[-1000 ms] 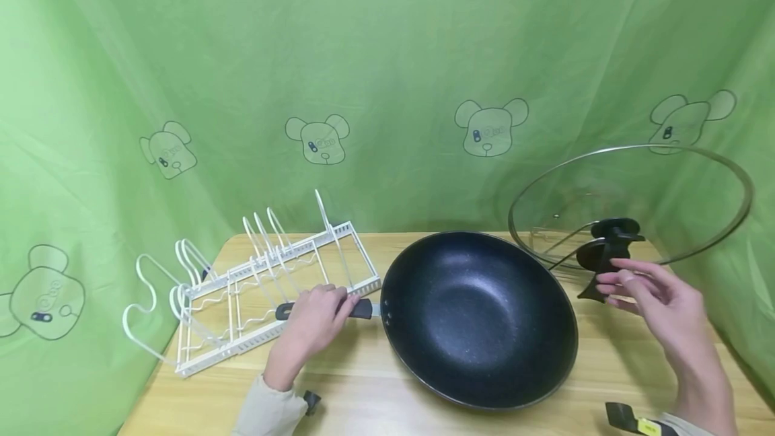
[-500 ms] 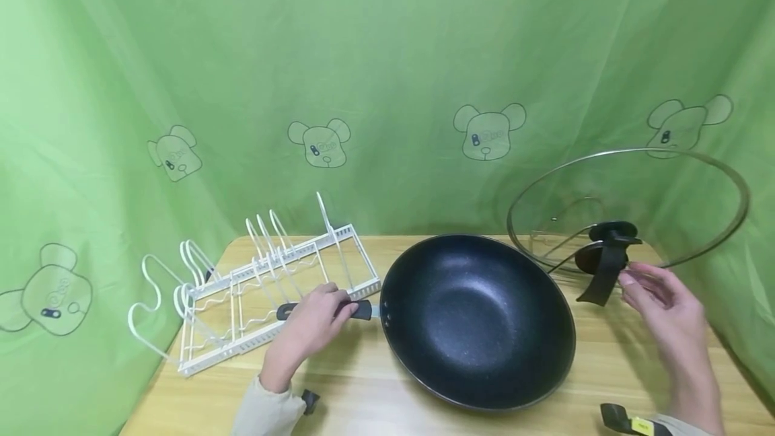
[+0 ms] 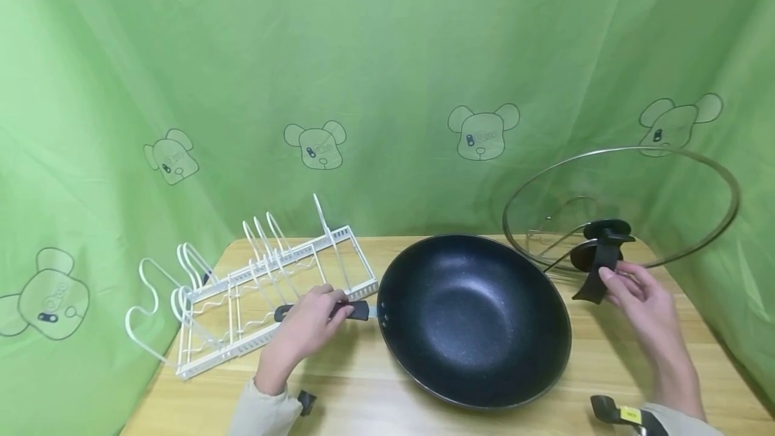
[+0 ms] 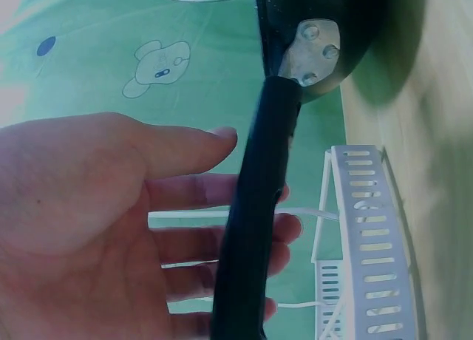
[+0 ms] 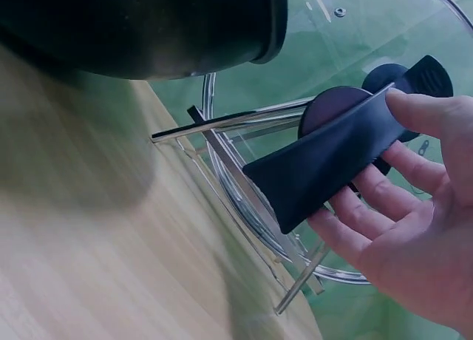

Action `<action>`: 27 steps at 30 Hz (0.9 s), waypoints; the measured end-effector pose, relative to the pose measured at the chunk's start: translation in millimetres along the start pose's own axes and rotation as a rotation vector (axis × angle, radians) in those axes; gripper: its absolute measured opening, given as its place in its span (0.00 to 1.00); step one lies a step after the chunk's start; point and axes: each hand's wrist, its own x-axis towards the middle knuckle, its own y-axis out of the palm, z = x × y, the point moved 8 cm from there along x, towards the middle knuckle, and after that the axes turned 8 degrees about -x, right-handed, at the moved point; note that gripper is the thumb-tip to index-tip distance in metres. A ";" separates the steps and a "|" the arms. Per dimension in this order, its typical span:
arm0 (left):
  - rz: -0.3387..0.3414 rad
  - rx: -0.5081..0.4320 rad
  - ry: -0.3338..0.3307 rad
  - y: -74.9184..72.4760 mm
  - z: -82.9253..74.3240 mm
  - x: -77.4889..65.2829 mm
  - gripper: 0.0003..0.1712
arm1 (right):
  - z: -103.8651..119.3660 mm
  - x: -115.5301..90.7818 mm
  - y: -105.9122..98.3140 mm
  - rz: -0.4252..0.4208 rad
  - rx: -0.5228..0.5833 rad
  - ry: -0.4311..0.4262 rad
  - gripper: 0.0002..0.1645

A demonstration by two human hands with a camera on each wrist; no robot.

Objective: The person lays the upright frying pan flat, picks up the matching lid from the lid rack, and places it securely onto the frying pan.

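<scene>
A black wok (image 3: 475, 318) sits on the table, its long handle (image 4: 255, 207) pointing left. My left hand (image 3: 316, 318) lies over this handle; in the left wrist view its fingers curl behind it, and the thumb stands off to the side. At the right, a large glass lid (image 3: 678, 153) with a metal rim leans upright in a wire lid stand (image 5: 229, 126). My right hand (image 3: 642, 298) holds the lid's black curved handle (image 5: 325, 159), thumb at the upper edge and fingers along the lower edge.
A white wire rack (image 3: 266, 274) with several upright loops stands left, behind my left hand. Green cloth (image 3: 387, 52) with bear prints hangs round the back and sides of the wooden table (image 3: 363, 389). The wok's rim comes close to the lid stand.
My right hand's fingers, raised at the lid handle a second ago, have come down and closed on it. The left hand stays at the wok handle. The view has shifted slightly.
</scene>
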 end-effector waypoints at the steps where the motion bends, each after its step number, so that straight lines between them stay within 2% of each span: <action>1: -0.005 0.000 0.002 -1.0 -0.3 -0.8 0.11 | -0.2 1.1 2.4 0.017 -0.001 -0.007 0.13; 6: -0.052 -0.018 0.038 -8.5 -5.9 -3.5 0.13 | -2.0 7.0 13.1 0.083 0.040 -0.037 0.10; 9: -0.094 -0.064 0.091 -15.7 -14.5 -2.1 0.13 | -4.3 10.3 14.7 0.087 0.076 -0.043 0.11; 12: -0.108 -0.108 0.152 -20.6 -25.5 2.7 0.12 | -6.7 11.6 14.0 0.091 0.125 -0.044 0.10; 15: -0.092 -0.142 0.188 -21.0 -35.4 9.7 0.12 | -9.1 11.2 13.5 0.098 0.170 -0.038 0.09; 22: -0.067 -0.303 0.217 -17.3 -55.9 31.4 0.13 | -10.4 11.7 14.8 0.125 0.207 -0.038 0.09; 27: -0.013 -0.348 0.262 -8.2 -77.6 50.3 0.15 | -9.2 13.4 15.7 0.138 0.211 -0.055 0.11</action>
